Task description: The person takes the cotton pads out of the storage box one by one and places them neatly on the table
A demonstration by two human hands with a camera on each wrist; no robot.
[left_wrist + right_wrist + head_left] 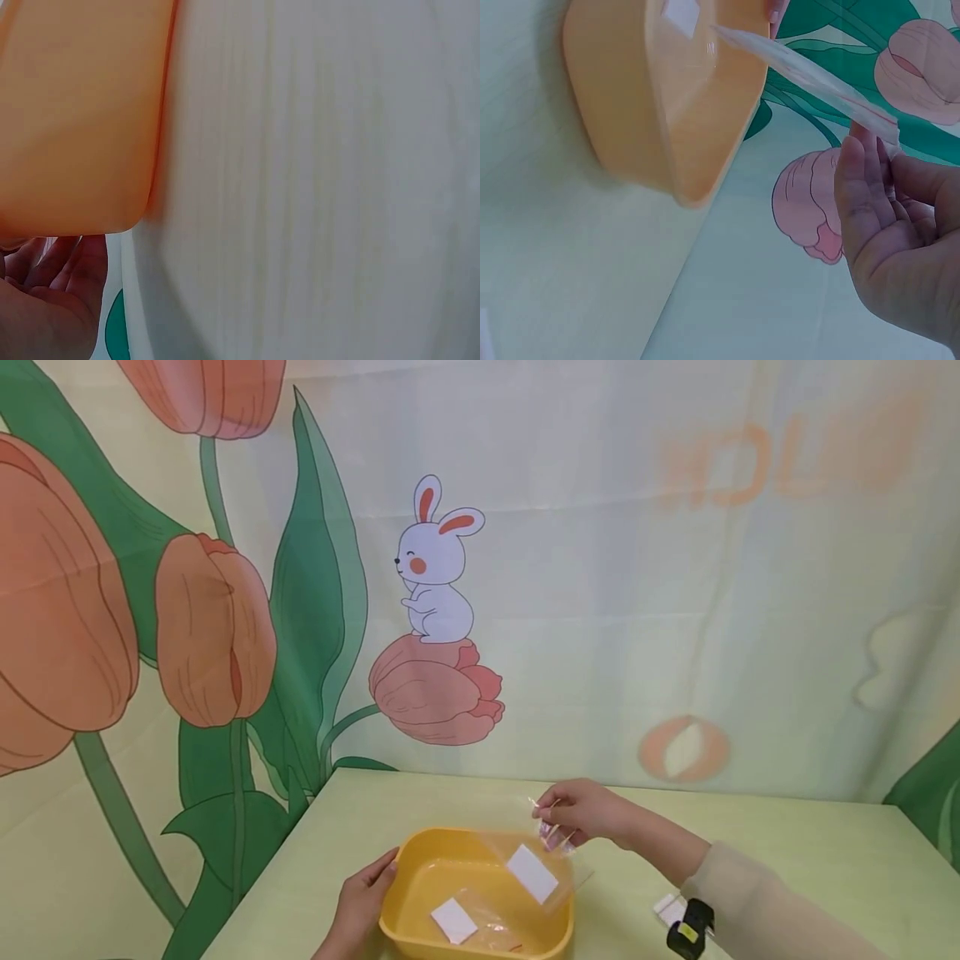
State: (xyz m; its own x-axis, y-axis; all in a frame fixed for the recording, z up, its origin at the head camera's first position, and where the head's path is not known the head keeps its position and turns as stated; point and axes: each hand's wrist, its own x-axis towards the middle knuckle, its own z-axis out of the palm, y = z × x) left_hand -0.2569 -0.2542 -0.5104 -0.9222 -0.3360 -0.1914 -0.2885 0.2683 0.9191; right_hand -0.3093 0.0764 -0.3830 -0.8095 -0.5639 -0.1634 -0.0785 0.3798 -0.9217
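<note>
A yellow plastic basin [480, 842] stands on the table, with my left hand [358, 902] gripping its left side at the rim. In the left wrist view the fingers [84, 274] bend in against the basin's wall. Over the basin's right side, my right hand [592, 814] pinches a clear zip bag [810, 75] by its top edge. A white rectangular piece [532, 874] shows in this bag, which hangs tilted. Another clear bag [491, 928] with a white piece [453, 920] lies on the basin's floor.
The pale green table [622, 893] runs back to a curtain printed with tulips and a rabbit [438, 568]. Right of the basin, a small white item [670, 908] lies on the table, partly hidden by a black device [690, 931] at my right sleeve.
</note>
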